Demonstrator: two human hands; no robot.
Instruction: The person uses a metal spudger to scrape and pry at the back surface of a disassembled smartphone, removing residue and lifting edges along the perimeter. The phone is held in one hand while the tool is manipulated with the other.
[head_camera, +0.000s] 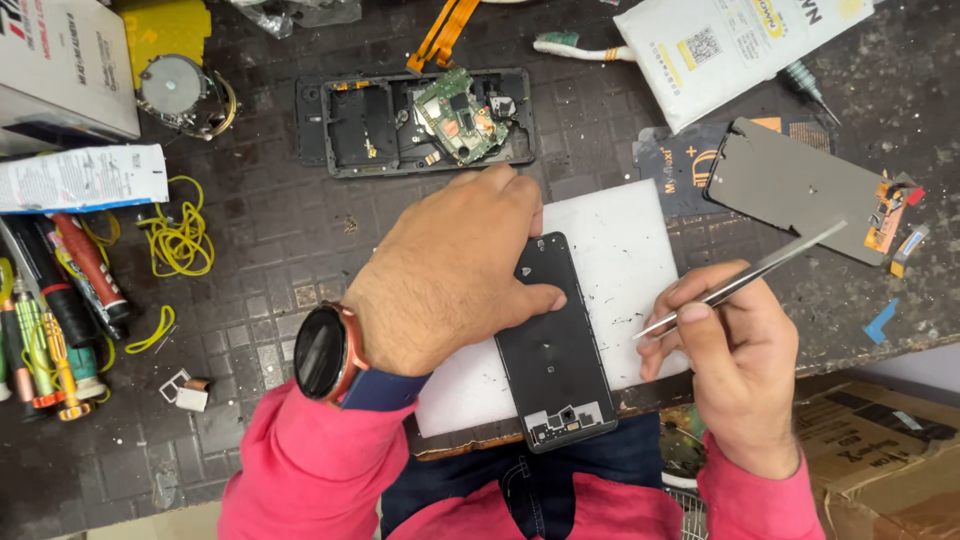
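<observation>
You work at a dark workbench (250, 290) covered by a gridded mat, scuffed and dusty, evenly lit from above. Its worn front edge (860, 350) runs just beyond your right hand. Below that edge, to the right, a brown cardboard box (880, 450) sits lower down.

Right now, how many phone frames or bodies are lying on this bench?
2. One black phone frame lies on the white pad under the left hand; one opened frame with a green circuit board lies further back. Clutter may hide others.
</observation>
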